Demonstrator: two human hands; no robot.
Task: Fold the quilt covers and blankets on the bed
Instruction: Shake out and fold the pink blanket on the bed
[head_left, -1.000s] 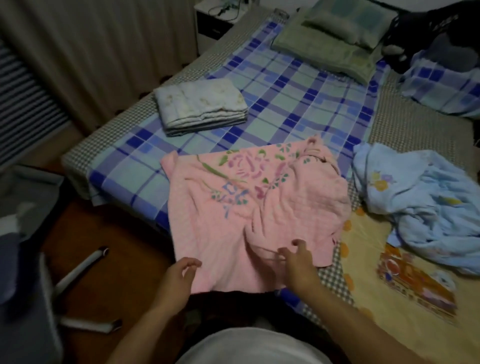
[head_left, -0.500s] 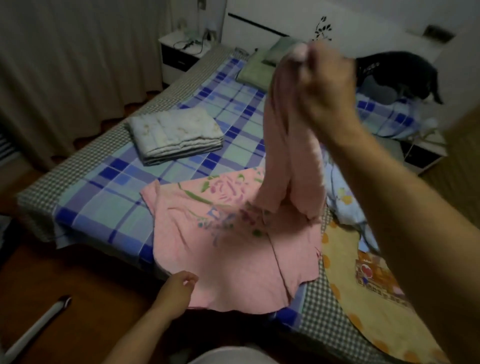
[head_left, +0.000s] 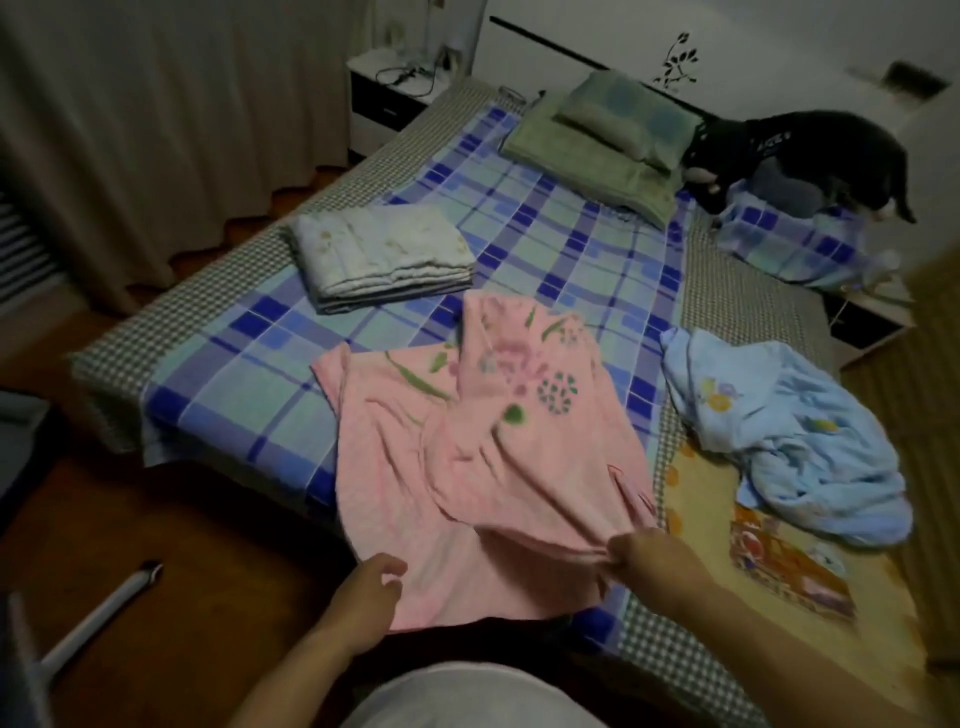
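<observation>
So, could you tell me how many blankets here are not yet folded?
2: the pink blanket at the bed's near edge, half-folded, and the blue blanket crumpled to its right.

pink blanket (head_left: 498, 467): half-folded, bed's near edge | white quilt (head_left: 382, 257): folded | blue blanket (head_left: 800, 441): crumpled
</observation>
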